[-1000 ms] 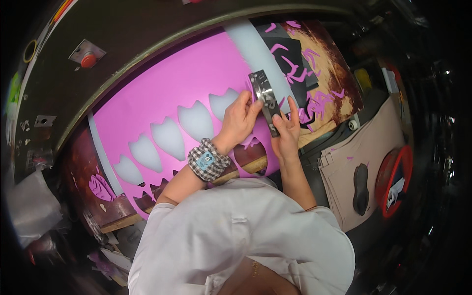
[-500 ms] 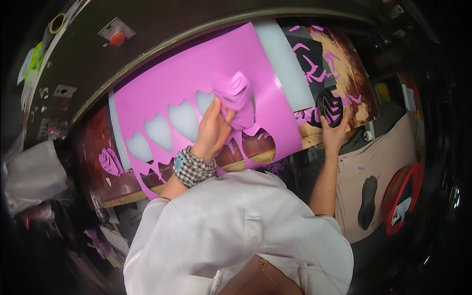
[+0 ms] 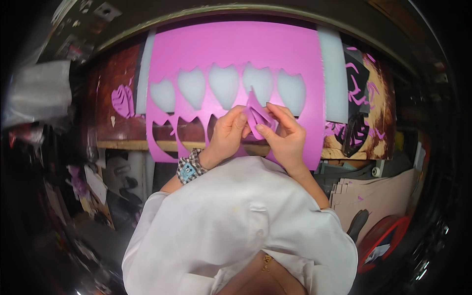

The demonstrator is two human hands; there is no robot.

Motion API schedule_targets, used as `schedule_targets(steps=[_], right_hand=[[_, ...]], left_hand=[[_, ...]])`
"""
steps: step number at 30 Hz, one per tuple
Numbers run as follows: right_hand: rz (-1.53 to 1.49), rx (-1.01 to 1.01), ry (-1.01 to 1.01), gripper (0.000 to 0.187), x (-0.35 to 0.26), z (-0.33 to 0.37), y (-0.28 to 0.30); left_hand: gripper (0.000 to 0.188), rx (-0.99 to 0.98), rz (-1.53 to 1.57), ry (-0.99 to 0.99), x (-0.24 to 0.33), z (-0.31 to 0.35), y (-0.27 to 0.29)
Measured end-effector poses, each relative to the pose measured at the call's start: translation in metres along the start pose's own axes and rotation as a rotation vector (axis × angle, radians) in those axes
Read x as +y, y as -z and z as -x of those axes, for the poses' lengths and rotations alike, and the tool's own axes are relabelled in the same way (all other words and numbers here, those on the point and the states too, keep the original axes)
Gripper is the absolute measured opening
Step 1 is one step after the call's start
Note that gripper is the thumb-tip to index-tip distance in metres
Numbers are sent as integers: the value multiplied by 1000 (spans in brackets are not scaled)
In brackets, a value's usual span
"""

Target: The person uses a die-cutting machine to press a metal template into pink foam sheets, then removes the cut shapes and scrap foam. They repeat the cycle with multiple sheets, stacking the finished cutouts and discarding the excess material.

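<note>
Both my hands meet in front of my chest around a pink cut-out piece [image 3: 256, 119], which looks folded or made of stacked layers with slits in it. My left hand [image 3: 227, 132] pinches its left side, and my right hand [image 3: 286, 133] grips the right side with thumb and fingers. Beneath them lies a large pink sheet [image 3: 236, 42] with a row of shield-shaped holes and a second row of cut-outs along its near edge. Through the upper holes shows a pale cutting board [image 3: 332, 73]. A black cutting die [image 3: 355, 133] with slanted ribs rests on the right, away from my hands.
A small stack of slotted pink pieces [image 3: 123, 101] lies on the dark red surface at left. Pink scraps [image 3: 355, 81] are scattered on the right. A machine beam [image 3: 196, 14] spans the far side. Beige sheets [image 3: 369, 196] and a red ring-shaped object [image 3: 382, 242] sit lower right.
My right hand has let go of the black die and moved left to the pink piece, which my left hand was holding alone. My view has turned, shifting the surroundings.
</note>
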State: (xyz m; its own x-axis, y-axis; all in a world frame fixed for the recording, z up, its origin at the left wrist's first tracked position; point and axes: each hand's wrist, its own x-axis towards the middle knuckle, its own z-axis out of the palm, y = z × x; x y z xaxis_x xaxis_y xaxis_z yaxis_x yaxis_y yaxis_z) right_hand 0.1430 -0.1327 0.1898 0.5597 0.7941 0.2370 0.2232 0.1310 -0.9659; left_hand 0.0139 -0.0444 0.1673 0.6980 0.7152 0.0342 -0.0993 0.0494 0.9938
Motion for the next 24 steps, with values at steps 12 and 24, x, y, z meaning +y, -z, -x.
schedule_targets(steps=[12,24], right_hand=[[61,-219,90,39,-12,4,-65],[159,-246,33,19,5,-2,-154]], left_hand=[[22,136,-34,-5,0,15,60],[20,171,17,11,-5,33,154]])
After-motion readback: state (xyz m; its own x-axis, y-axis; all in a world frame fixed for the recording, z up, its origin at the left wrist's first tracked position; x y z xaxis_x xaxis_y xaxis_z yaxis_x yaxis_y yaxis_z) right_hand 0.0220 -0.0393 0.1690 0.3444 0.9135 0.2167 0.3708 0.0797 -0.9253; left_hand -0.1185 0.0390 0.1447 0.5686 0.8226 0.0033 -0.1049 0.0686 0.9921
